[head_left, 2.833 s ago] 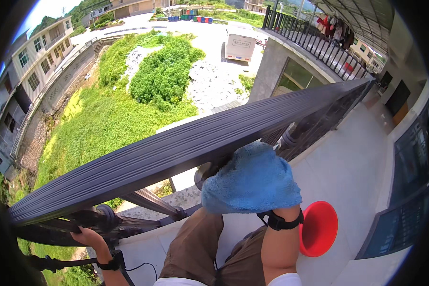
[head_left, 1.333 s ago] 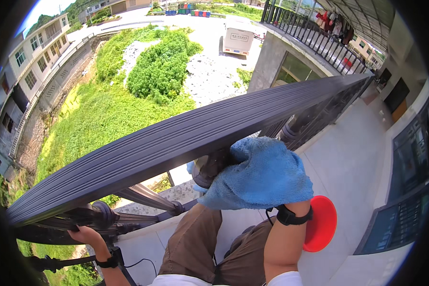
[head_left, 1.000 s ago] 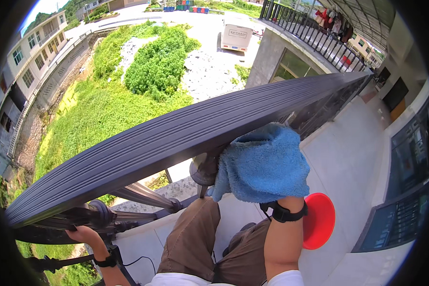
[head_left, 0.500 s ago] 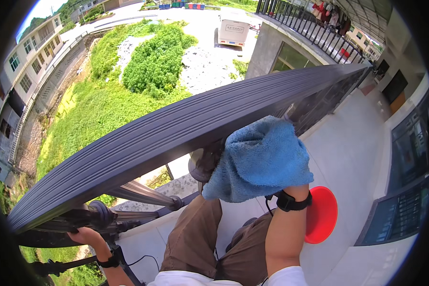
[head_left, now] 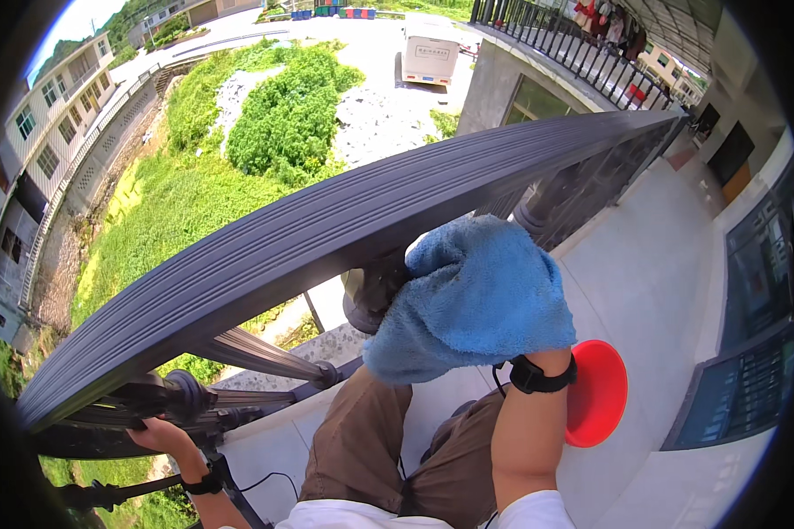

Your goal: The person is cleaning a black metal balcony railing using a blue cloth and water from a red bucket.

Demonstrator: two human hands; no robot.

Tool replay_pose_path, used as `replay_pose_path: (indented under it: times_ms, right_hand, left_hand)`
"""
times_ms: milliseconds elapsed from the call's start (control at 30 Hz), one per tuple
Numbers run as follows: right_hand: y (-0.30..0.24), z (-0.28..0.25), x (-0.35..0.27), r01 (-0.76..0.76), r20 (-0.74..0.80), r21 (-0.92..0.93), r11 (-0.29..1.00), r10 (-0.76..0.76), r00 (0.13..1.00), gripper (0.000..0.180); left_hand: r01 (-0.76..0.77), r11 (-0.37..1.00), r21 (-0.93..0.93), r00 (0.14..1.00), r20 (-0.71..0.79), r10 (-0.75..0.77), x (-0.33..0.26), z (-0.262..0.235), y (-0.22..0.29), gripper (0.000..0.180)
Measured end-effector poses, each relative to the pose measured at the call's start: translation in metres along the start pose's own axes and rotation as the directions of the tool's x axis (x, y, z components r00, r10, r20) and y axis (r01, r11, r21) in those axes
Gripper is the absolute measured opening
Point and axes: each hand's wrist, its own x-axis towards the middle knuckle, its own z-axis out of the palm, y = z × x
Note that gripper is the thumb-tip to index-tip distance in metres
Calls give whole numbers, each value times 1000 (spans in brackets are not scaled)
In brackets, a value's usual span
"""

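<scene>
A blue microfibre cloth (head_left: 472,295) is draped over my right hand and hides its fingers. Below the cloth, my right forearm (head_left: 528,432) with a black wrist strap (head_left: 543,375) comes up from the lower edge. The cloth presses against a dark baluster (head_left: 370,300) just under the broad grooved handrail (head_left: 344,207). At the lower left, my left hand (head_left: 163,438) is closed round a dark part of the railing beneath the rail's near end; its fingertips are partly hidden.
A red basin (head_left: 598,394) stands on the pale tiled floor (head_left: 653,264) by my right forearm. Dark-framed windows (head_left: 737,388) line the wall at the right. Beyond the railing, green shrubs (head_left: 287,110) and a parked white vehicle (head_left: 430,55) lie below. A thin black cable hangs near my left wrist.
The cloth has shifted slightly down and left around the baluster, and its folds have changed. My left hand keeps its place on the railing.
</scene>
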Motion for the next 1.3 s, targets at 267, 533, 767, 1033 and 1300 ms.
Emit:
replay_pose_path:
  times_ms: [267,533,767,1033,1300]
  right_hand:
    - [3,3,1,20,63,-125,992,-12,998,44]
    - [6,45,22,319,487,-471,822,-59,871,43]
    - [-1,21,30,253,434,-499,829,-14,901,42]
    - [7,34,30,313,460,-516,798,-50,887,41]
    - [1,10,23,206,374,-535,819,11,927,40]
  left_hand:
    - [9,1000,25,1000,-1,-9,1,0,0,26]
    - [23,1000,-4,1000,5,-23,-2,2,3,21]
    - [6,1000,29,1000,-11,-5,0,-2,-1,22]
    - [-98,995,3,995,-16,98,6,-6,-21,23]
    - [-154,987,47,988,-17,155,14,-15,-39,22]
